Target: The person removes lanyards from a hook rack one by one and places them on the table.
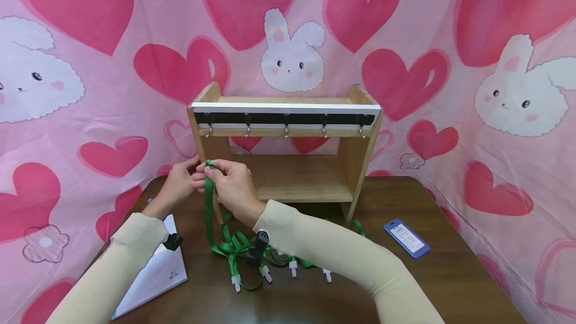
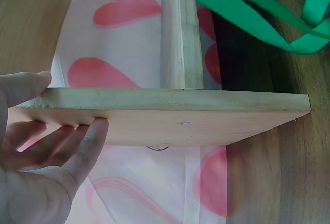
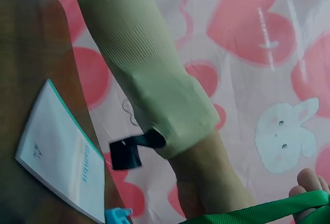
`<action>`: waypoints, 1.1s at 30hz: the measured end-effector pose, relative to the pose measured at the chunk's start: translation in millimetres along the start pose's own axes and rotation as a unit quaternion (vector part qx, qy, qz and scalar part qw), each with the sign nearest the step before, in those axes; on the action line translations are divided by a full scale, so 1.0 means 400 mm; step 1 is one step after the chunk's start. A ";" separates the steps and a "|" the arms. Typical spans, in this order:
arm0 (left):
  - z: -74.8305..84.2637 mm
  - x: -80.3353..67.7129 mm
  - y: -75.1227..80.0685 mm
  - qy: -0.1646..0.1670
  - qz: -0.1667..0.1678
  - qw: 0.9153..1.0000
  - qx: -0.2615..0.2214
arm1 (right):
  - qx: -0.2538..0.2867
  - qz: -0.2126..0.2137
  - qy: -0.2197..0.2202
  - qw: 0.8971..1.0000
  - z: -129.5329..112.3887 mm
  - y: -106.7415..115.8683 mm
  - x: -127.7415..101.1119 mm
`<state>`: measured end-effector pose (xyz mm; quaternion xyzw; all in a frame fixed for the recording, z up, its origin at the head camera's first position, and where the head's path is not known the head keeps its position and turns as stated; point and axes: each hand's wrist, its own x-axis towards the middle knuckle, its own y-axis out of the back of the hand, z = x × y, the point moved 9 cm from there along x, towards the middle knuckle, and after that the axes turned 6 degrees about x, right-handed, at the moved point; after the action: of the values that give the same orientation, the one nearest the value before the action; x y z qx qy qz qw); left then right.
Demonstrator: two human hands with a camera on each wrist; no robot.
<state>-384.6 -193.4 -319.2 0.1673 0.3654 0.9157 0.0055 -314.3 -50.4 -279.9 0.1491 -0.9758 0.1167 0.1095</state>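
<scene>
Wooden rack (image 1: 288,164) stands on the brown bench (image 1: 450,274). Green lanyard (image 1: 209,204) hangs from both grips beside the rack's left post, tail piled on the bench below. Right hand (image 1: 234,186) pinches its top loop; left hand (image 1: 180,181) pinches beside it, fingers touching the post.

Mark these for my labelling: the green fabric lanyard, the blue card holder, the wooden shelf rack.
green fabric lanyard (image 1: 209,204), head view, hanging strap
blue card holder (image 1: 406,238), head view, middle
wooden shelf rack (image 1: 297,176), head view, lower shelf
</scene>
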 end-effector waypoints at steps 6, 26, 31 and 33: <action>-0.005 0.001 -0.008 0.006 -0.014 1.000 -0.024 | 0.029 -0.029 -0.036 0.999 0.033 -0.013 -0.051; -0.007 0.009 -0.017 0.009 -0.026 0.999 -0.039 | 0.060 -0.074 -0.145 0.985 0.243 0.004 -0.180; -0.005 0.008 -0.015 0.009 -0.027 0.999 -0.033 | 0.052 -0.071 -0.138 0.987 0.271 0.008 -0.186; -0.007 0.008 -0.016 0.011 -0.028 0.999 -0.033 | 0.045 -0.070 -0.130 0.988 0.282 0.011 -0.186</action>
<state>-389.2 -190.1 -324.4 0.1463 0.3400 0.9284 0.0327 -266.5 -55.9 -406.3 0.2358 -0.9627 0.1319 -0.0170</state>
